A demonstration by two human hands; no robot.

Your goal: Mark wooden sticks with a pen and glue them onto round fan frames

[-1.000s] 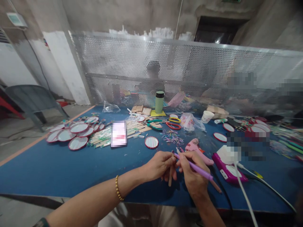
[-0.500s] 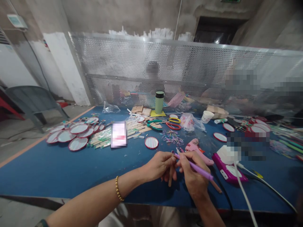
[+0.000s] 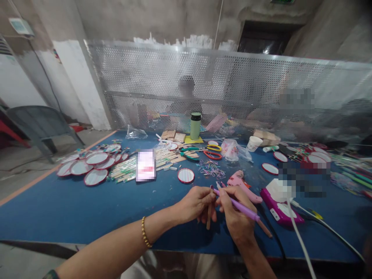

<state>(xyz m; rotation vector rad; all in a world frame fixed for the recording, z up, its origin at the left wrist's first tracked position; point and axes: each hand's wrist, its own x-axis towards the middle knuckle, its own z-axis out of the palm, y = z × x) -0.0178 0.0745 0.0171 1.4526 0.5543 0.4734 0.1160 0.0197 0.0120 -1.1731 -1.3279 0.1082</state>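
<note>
Near the table's front edge, my left hand (image 3: 200, 203) pinches a thin wooden stick (image 3: 209, 217) that stands nearly upright. My right hand (image 3: 238, 213) is closed round a purple pen (image 3: 245, 210), whose tip is at the stick's upper end. A second slim, pale-tipped tool also shows between the right fingers. Beneath that hand a brownish stick (image 3: 265, 228) pokes out to the lower right. Just beyond it lies a pink glue gun (image 3: 245, 188).
On the blue table (image 3: 116, 217) are round white discs (image 3: 186, 176), bundled sticks (image 3: 124, 168), a phone (image 3: 146, 166), pliers (image 3: 213, 155), a green bottle (image 3: 195, 127), a paper cup (image 3: 254, 143) and a magenta power strip (image 3: 280, 209) with cables. A person sits behind the perforated screen (image 3: 162, 73).
The purple pen and my right fingers have shifted very slightly. My left hand still holds the wooden stick in the same place.
</note>
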